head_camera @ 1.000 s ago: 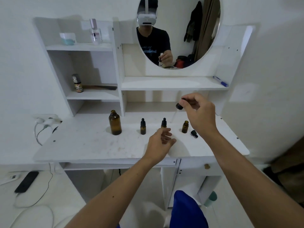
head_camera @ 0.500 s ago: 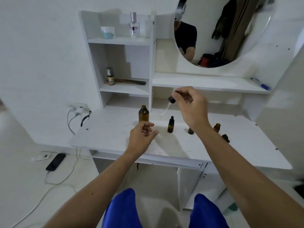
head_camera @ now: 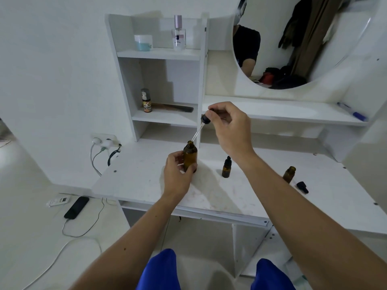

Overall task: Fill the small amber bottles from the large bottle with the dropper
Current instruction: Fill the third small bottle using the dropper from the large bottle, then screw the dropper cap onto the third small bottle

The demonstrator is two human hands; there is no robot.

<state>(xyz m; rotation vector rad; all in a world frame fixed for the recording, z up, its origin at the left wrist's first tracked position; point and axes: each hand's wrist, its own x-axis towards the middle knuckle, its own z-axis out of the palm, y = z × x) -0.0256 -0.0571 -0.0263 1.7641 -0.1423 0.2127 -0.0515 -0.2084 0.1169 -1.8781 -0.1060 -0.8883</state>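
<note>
The large amber bottle [head_camera: 190,154] stands uncapped on the white desk [head_camera: 142,176], and my left hand [head_camera: 178,174] grips its lower body. My right hand [head_camera: 230,128] pinches the black bulb of the dropper [head_camera: 202,125]; its glass tube slants down-left with the tip just above the large bottle's mouth. A small amber bottle [head_camera: 226,167] with a black dropper cap stands right of the large one. Another small amber bottle [head_camera: 289,174] stands uncapped farther right, with a loose black dropper cap [head_camera: 302,186] lying beside it. My right forearm may hide more.
White shelves behind the desk carry a perfume bottle [head_camera: 179,34], a pale jar [head_camera: 143,42], a small pump bottle [head_camera: 147,100] and a comb [head_camera: 176,107]. A pen [head_camera: 351,111] lies on the ledge under the round mirror [head_camera: 303,38]. A power strip [head_camera: 104,141] and phone [head_camera: 76,207] lie left.
My left hand moved forward and took hold of the large bottle. My right hand carried the dropper left until its tip reached the bottle's mouth. The view shifted left and down.
</note>
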